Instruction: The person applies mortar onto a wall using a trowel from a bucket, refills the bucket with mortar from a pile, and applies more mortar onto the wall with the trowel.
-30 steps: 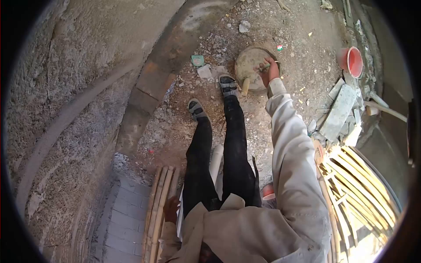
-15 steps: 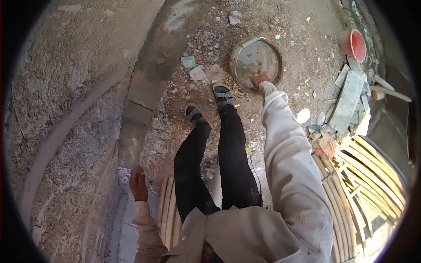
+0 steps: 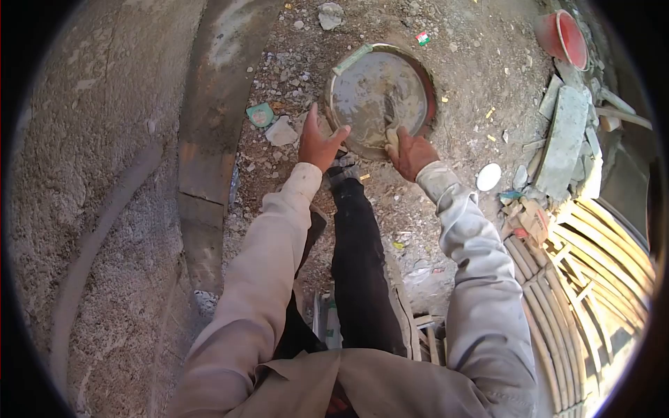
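At the near rim of the round pan [image 3: 429, 104], I see the right hand [image 3: 412, 155] grasping what seems to be its near handle [image 3: 392, 141], probably because this part gives the fingers something firm to wrap around. Left of the pan, the left hand [image 3: 320, 145] is free, thumb and fingers spread beside the rim; whether it touches, I cannot tell. The pan appears to rest on the rubble-covered ground [image 3: 460, 97], perhaps so its grey wet mix [image 3: 369, 87] lies level. Well right of the pan is a red bucket [image 3: 562, 40].
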`<state>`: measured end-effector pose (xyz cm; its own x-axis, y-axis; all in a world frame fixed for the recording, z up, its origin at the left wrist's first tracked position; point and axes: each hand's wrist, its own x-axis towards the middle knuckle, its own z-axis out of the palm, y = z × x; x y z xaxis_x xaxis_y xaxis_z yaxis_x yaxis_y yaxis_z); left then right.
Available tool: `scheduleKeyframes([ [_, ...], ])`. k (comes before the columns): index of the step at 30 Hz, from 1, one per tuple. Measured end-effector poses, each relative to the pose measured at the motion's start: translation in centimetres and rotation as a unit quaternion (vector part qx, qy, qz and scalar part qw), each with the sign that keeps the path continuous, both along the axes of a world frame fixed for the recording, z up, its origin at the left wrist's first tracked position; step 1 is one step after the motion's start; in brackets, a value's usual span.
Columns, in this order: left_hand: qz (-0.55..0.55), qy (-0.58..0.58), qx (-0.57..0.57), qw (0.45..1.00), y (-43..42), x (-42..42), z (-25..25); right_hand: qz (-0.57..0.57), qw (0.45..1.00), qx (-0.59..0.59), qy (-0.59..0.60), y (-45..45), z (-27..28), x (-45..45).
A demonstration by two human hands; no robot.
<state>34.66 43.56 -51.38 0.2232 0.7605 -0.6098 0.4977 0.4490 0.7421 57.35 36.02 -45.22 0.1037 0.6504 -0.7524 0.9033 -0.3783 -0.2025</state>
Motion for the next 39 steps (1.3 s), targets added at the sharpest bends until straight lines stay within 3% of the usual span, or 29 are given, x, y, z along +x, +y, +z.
scheduleKeyframes([
  [3,0.057,-0.225,-0.079,0.970,3.0,1.4,-4.9,-0.004,0.999,0.037,0.002,-2.0,5.9,1.7],
  [4,0.088,-0.185,-0.089,0.975,3.9,2.1,-3.8,-0.011,0.998,0.056,-0.002,-2.2,6.9,2.9],
  [8,0.082,-0.234,-0.030,0.968,4.3,2.7,-5.1,-0.042,0.988,0.091,-0.117,-1.2,4.2,7.1],
  [11,-0.083,-0.170,0.051,0.981,8.6,4.1,-2.3,0.013,0.993,0.100,-0.066,2.1,-3.2,7.9],
  [15,-0.246,-0.135,0.018,0.960,14.1,4.9,-2.7,-0.044,0.998,0.043,-0.012,3.3,-1.3,4.6],
  [16,-0.236,-0.219,-0.042,0.946,14.3,5.0,-5.4,-0.054,0.998,0.038,-0.008,2.6,0.2,4.2],
  [19,-0.182,-0.213,0.098,0.955,14.4,4.1,-2.4,-0.068,0.990,0.120,0.022,-0.8,2.2,2.7],
  [22,-0.068,-0.192,0.270,0.941,16.6,-1.4,3.5,-0.132,0.975,0.177,0.028,-2.9,0.5,1.5],
  [23,-0.030,-0.164,0.338,0.926,17.4,-4.3,5.7,-0.214,0.966,0.106,0.099,-1.9,-1.2,0.9],
  [25,0.049,-0.066,0.484,0.871,17.9,-11.8,10.2,-0.366,0.899,-0.044,0.238,0.7,-3.9,-0.9],
  [28,0.153,0.096,0.687,0.704,16.8,-22.9,18.9,-0.481,0.787,-0.093,0.376,2.2,-3.2,-2.6],
  [29,0.145,0.196,0.756,0.608,16.4,-27.2,22.2,-0.473,0.797,-0.076,0.368,1.6,-2.4,-2.7],
  [30,0.110,0.167,0.834,0.515,16.9,-33.0,25.2,-0.465,0.807,-0.059,0.359,0.7,-1.3,-2.4],
  [33,0.137,0.310,0.878,0.337,16.3,-44.4,33.2,-0.439,0.854,0.002,0.278,-2.1,0.2,-1.6],
  [35,0.152,0.389,0.865,0.279,15.7,-48.8,36.9,-0.417,0.879,0.063,0.222,-2.4,0.8,-2.0],
  [39,0.172,0.459,0.838,0.238,14.1,-52.9,39.8,-0.238,0.962,-0.028,0.130,0.3,-4.5,-3.9],
])
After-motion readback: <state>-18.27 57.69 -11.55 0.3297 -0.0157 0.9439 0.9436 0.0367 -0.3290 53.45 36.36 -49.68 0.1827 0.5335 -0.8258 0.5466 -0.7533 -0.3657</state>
